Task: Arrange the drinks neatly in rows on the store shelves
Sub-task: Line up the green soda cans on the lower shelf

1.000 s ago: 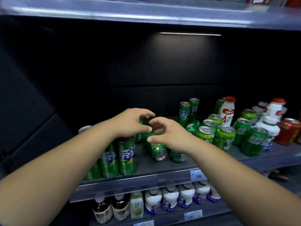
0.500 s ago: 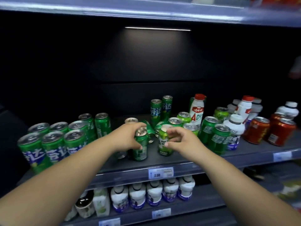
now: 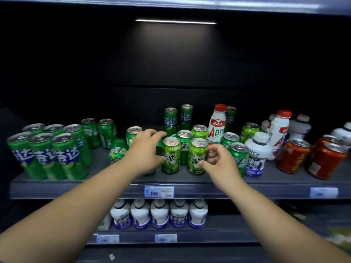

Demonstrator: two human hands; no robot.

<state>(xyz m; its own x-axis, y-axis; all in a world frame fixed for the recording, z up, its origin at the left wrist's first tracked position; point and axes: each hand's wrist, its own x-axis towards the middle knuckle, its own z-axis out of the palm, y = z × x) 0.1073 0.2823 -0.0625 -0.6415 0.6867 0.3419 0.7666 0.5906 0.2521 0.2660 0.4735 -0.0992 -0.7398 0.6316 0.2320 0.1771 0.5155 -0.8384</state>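
**Drinks on the store shelf (image 3: 76,188), hands at the middle cluster**

At the far left a block of tall green cans (image 3: 47,154) stands upright in tight rows near the shelf's front edge. Behind and just right of it stand two shorter green cans (image 3: 107,133). Next comes a tilted green can (image 3: 117,150), partly hidden by the left wrist.

The left hand (image 3: 146,147) lies open, fingers stretched toward the back, thumb against the left side of the front-left lime can (image 3: 171,155) — a darker can shows behind the palm, and I cannot tell whether the hand touches it.

Just beside it stands the front-right lime can (image 3: 197,156), upright. The right hand (image 3: 218,164) holds it, thumb on its front, curled fingers at its right side. More green cans crowd behind the pair.

Farther right come a white bottle with a red cap (image 3: 217,122), squat white bottles (image 3: 256,149), then red cans (image 3: 293,156). A price tag (image 3: 159,191) sits on the shelf's front strip below the hands.
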